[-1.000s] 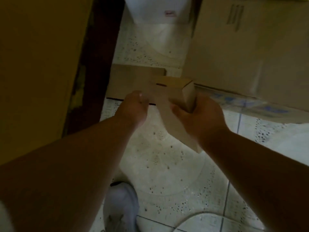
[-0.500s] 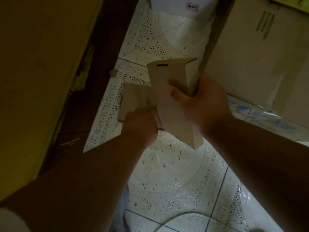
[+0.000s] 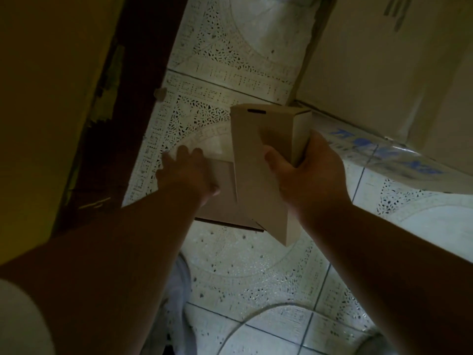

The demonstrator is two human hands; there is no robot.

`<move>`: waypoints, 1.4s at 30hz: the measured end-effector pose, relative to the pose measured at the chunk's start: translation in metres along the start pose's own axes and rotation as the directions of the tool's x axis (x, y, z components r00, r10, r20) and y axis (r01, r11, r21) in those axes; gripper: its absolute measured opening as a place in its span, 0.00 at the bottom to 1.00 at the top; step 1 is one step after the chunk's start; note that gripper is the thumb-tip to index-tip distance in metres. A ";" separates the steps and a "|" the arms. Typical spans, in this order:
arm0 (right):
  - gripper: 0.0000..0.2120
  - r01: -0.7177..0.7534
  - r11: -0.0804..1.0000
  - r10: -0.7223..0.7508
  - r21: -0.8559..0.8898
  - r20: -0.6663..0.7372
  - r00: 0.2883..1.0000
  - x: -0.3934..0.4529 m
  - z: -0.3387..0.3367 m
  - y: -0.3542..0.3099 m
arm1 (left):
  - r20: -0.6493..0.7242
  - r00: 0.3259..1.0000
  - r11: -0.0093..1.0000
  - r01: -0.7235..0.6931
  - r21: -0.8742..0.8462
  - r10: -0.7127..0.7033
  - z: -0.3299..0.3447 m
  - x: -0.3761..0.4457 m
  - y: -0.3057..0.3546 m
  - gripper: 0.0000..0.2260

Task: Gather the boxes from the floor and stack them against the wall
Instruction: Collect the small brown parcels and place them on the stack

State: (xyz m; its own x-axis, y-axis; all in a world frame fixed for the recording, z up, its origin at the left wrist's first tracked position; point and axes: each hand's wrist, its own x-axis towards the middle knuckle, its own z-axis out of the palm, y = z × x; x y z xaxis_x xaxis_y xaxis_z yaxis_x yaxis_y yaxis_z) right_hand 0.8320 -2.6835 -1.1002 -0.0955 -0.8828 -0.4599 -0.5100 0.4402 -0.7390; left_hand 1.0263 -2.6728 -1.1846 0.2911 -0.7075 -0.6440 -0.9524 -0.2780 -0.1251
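- Two small boxes are in play: the tall box [image 3: 258,160] is off the floor, held upright in the right hand [image 3: 304,172], and the flat box [image 3: 225,198] lies on the floor tiles [image 3: 245,265] just left of and below the tall box.
- Right-hand fingers are closed around the tall box: the thumb presses its broad front face, and the other fingers wrap behind its right side.
- Left hand [image 3: 189,172] rests on the flat box's upper left corner, the thumb against the top face and the fingers reaching over the far edge. Whether they are curled under the edge I cannot tell.
- As I judge it, the gathering is partly done: one box is lifted, the second is just being taken, and no stacking against a wall shows yet.
- Left of the flat box, a dark wooden strip [image 3: 122,139] runs along the yellow wall [image 3: 43,98]; only a narrow band of tile lies between.
- Right of the tall box stands a large carton [image 3: 399,62], with a clear plastic sheet [image 3: 399,160] printed in blue spread at its foot, near the right hand.
- Beyond the tall box, between strip and carton, a lane of open tile leads away.
- Below the flat box, a pale shoe [image 3: 179,298] shows beside the left forearm, so lifting room is mostly upward.
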 end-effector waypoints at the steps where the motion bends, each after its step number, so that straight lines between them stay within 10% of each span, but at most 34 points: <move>1: 0.14 0.003 1.000 -0.003 -0.008 -0.004 1.000 -0.001 0.000 0.001 | 0.015 0.997 0.988 0.081 -0.133 -0.079 0.001 -0.001 -0.001 0.40; 7: 0.11 0.045 0.996 -0.044 -0.074 0.021 0.999 -0.005 0.000 0.000 | 0.091 0.956 0.729 0.273 -0.628 -0.280 0.005 -0.002 0.002 0.45; 15: 0.12 0.037 0.991 -0.030 -0.127 0.054 0.998 -0.018 -0.010 0.007 | 0.289 0.950 0.793 0.266 -0.548 -0.118 0.001 -0.014 0.004 0.39; 20: 0.14 0.055 0.991 -0.044 -0.121 0.096 0.994 -0.031 -0.036 -0.012 | 0.182 0.983 0.652 0.134 -0.746 0.005 -0.035 -0.047 0.017 0.21; 42: 0.16 0.315 0.926 -0.303 0.207 -0.091 0.949 -0.237 -0.285 -0.309 | -0.484 0.863 0.443 -0.380 -0.812 -0.146 -0.372 -0.401 -0.021 0.13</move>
State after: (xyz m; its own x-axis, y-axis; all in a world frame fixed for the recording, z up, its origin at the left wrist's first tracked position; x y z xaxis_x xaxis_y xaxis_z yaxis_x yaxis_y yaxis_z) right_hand 0.7684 -2.6571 -0.6222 -0.0137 -0.9857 -0.1679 -0.3256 0.1632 -0.9313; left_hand 0.9627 -2.6249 -0.6428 0.4344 -0.8841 -0.1724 -0.4591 -0.3820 0.8021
